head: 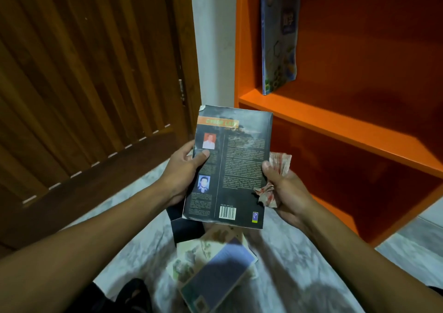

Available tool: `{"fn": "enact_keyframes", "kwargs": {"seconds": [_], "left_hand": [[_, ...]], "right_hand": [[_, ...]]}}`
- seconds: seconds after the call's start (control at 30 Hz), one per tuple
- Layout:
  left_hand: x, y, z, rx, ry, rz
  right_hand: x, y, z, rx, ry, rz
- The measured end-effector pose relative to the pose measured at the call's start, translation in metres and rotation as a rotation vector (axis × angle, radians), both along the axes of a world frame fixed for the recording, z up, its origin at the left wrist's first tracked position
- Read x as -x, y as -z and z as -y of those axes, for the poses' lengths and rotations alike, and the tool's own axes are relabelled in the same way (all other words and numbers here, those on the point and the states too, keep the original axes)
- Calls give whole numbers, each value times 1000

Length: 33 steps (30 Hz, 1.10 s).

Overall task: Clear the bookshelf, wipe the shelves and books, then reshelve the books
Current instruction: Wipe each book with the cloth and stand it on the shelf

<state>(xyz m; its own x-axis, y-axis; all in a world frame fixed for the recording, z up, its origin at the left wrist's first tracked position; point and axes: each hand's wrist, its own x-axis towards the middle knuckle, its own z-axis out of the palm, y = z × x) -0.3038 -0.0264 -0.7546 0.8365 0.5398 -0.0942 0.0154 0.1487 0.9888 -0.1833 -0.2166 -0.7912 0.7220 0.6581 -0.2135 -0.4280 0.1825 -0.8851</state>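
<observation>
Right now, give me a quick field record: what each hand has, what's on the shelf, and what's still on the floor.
left hand: grips the left edge of the black book, back cover up, thumb on the cover
right hand: holds the book's right edge plus a crumpled cloth
bookshelf: orange; one blue book stands leaning on the upper shelf
lower shelf: no books visible
floor: pile of books below the hands

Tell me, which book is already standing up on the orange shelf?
The thin blue paperback book, leaning upright in the orange bookshelf. The black book is held in both hands, and the others lie on the floor.
</observation>
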Motion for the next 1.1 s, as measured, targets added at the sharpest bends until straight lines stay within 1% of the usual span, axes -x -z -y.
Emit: {"fn": "enact_keyframes", "kwargs": {"seconds": [0.1,0.17,0.2,0.27,0.3,0.33,0.37,0.43,0.47,0.5,0.53,0.57,0.63,0.7,0.9,1.0,1.1], "left_hand": [[-1,-4,1,-27,-47,4],[0,-9,2,-63,-54,13],[0,-11,3,-88,-48,15],[2,-13,8,-127,-29,13],[4,-13,11,-130,-15,15],[5,-12,15,-132,5,17],[5,-12,19,-141,26,12],[5,-9,27,-166,62,-1],[4,-7,31,-164,75,4],[2,-6,34,-151,83,14],[0,-6,37,-133,84,22],[-1,-5,39,-116,76,27],[-3,-4,41,-91,59,36],[-3,-1,40,-67,51,38],[-5,4,44,-23,40,42],[-7,5,45,-12,14,45],[-15,1,42,35,-65,53]], "right_hand": [[1,-3,-3,31,50,-102],[-2,-9,-4,32,158,-188],[-6,-13,-3,21,225,-195],[-16,-25,2,4,362,-117],[-19,-34,4,-8,418,-50],[-22,-42,6,-10,476,56],[-22,-50,7,4,534,214],[-23,-57,5,89,562,627],[-24,-53,3,176,513,836],[-24,-46,0,306,456,1015],[-25,-38,0,429,418,1158],[-24,-33,0,506,393,1253],[-23,-25,2,528,369,1354],[-23,-22,4,551,349,1404],[-27,-12,6,712,361,1597],[-22,-5,7,721,334,1668],[-5,9,4,681,219,1775]]}}
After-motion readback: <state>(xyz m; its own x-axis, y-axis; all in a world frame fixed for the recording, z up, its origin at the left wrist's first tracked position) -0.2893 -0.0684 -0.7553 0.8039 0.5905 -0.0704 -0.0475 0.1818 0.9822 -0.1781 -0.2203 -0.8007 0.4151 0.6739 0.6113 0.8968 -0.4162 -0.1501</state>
